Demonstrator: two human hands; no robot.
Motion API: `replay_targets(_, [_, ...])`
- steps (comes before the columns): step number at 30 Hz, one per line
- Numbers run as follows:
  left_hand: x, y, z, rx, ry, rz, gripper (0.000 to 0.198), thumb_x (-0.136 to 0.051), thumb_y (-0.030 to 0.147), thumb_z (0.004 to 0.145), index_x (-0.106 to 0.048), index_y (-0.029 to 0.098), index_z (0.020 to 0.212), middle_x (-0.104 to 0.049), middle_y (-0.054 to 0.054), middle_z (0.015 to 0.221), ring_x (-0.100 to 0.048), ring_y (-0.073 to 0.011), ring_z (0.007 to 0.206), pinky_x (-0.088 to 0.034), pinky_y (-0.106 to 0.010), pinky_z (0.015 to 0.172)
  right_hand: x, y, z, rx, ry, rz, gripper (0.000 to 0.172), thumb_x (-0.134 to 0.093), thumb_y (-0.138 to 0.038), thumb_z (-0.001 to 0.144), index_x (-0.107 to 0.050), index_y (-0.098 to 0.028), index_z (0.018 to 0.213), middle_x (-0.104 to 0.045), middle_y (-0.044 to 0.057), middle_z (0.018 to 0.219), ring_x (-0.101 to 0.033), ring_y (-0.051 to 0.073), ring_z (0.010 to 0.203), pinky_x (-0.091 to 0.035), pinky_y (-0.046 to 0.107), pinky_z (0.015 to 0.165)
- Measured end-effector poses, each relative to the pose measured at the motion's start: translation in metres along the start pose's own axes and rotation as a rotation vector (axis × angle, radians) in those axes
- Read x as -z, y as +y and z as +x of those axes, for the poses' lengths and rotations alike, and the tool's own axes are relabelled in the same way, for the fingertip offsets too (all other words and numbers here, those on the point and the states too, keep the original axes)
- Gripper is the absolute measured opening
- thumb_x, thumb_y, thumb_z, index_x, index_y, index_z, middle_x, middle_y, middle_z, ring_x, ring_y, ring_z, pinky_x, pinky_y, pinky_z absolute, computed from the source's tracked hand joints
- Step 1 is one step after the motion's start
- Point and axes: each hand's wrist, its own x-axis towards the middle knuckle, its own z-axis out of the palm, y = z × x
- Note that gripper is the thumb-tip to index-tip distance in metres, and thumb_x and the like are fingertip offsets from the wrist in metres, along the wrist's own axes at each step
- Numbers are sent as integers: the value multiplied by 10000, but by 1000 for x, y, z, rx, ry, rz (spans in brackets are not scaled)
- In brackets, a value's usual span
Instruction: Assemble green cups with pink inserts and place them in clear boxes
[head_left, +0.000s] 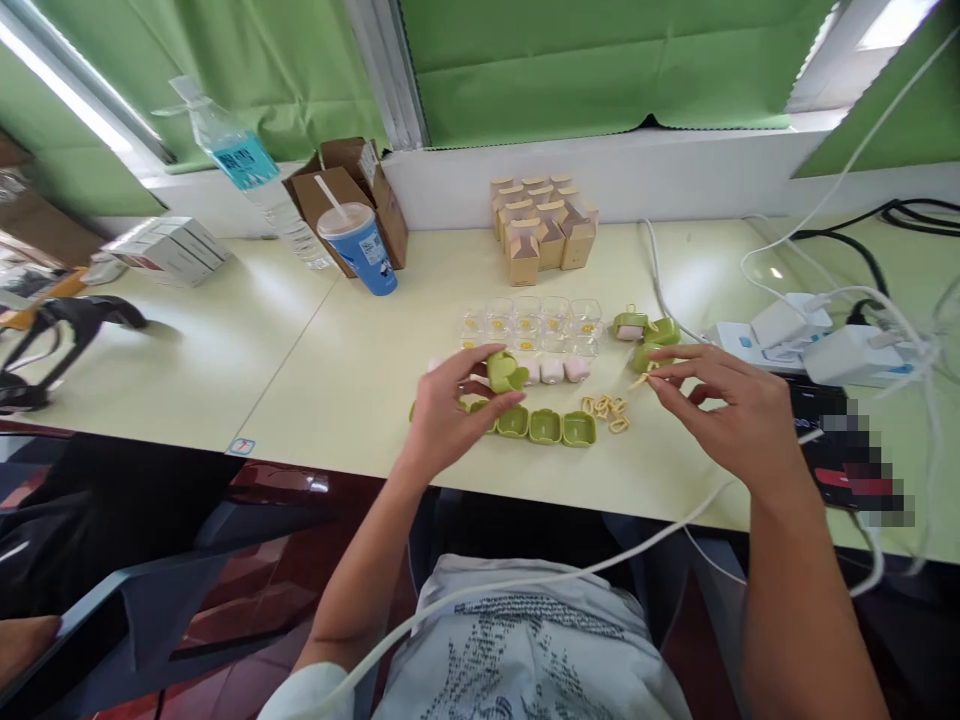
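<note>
I am watching the left hand [442, 412] holding a small green shell with a wavy, petal-like rim [504, 372] just above the bench [337, 400]. Its grip is squeezing the shell between thumb and fingers, near a row of square green cups [545, 427]. The right hand [739, 415] is pinching a thin yellow strap [639, 381] with its fingertips; it is looking tiny from here, so it may be a closed loop.

The shell is looking light and stiff, like hard plastic, and its smooth sides could be a bit slippery. Holding it by its round sides is seeming best, because the thin petals might bend. The strap is looking very light and bendy, so a gentle pinch at one end should be suiting it.

A little heap of yellow oval loops [606, 408] is lying between the hands. Pale pink, rounded blocks [553, 370] are sitting in a line, and shiny, see-through plastic cups [555, 310] are standing behind them.
</note>
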Motion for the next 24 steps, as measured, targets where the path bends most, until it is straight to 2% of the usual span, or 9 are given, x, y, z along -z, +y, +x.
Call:
replay_targets(2, [3,1,2,21,24,-12,579,-971,440,882,-801,161,1359,-855,-128,1281,-827,-175,962,-749,-284,872,6,8,0,-125,-94,13,164,-794,-315,954,-824,-238,812,-909,92,1047,-788,218,762,-579,320,565])
replay_targets(5, [-1,0,2,35,10,-29,576,-965,426,881,-784,157,1357,-848,-126,1264,-829,-183,980,-751,-302,876,3,14,1,-269,-275,43,161,-786,-309,884,-816,-219,753,-878,64,858,-719,182,641,-564,308,570])
replay_targets(9, [0,-4,4,21,-34,-12,523,-929,378,914,-753,172,1362,-806,-124,1322,-834,-198,1095,-731,-314,952,-10,24,4,-225,-441,-17,119,-761,-272,906,-858,-211,875,-822,17,772,-645,156,599,-534,311,600])
replay_targets(12, [11,-8,7,-29,-42,79,496,-894,366,945,-771,213,1401,-755,-120,1405,-817,-196,1142,-708,-321,990,-16,30,3,-78,-426,-96,196,-724,-280,1011,-904,-211,975,-838,45,883,-652,161,627,-552,338,654])
replay_targets(16, [17,-7,7,-88,-98,171,454,-889,353,972,-794,220,1395,-802,-125,1402,-782,-240,1269,-667,-363,1067,-22,12,-3,48,-242,-163,262,-680,-319,1109,-898,-192,1036,-818,95,1021,-667,166,664,-597,358,665])
replay_targets(18, [8,-4,2,-119,-159,142,507,-931,365,954,-781,212,1414,-830,-128,1380,-804,-240,1201,-662,-382,1065,-26,-10,-6,45,-183,-11,266,-700,-368,1129,-869,-218,1268,-807,109,1155,-716,165,741,-635,322,642])
replay_targets(20, [-8,0,-5,-140,-234,53,556,-973,415,928,-776,213,1407,-848,-130,1343,-824,-242,1142,-669,-380,1041,-28,-32,-9,42,-280,226,482,-799,-421,1084,-747,-308,1549,-761,119,1396,-790,187,916,-701,300,673])
replay_targets(22, [-26,1,-12,-120,-270,-57,579,-986,469,911,-772,216,1386,-862,-127,1295,-839,-252,1140,-674,-362,1027,-27,-47,-12,51,-353,349,603,-870,-405,1034,-702,-368,1613,-723,117,1484,-806,239,1138,-755,321,786])
replay_targets(24, [-42,1,-18,-89,-289,-132,589,-975,497,915,-756,217,1385,-873,-118,1252,-852,-250,1122,-678,-342,1008,-22,-51,-16,46,-367,367,522,-883,-338,1023,-768,-370,1532,-737,108,1437,-789,258,1240,-766,341,882])
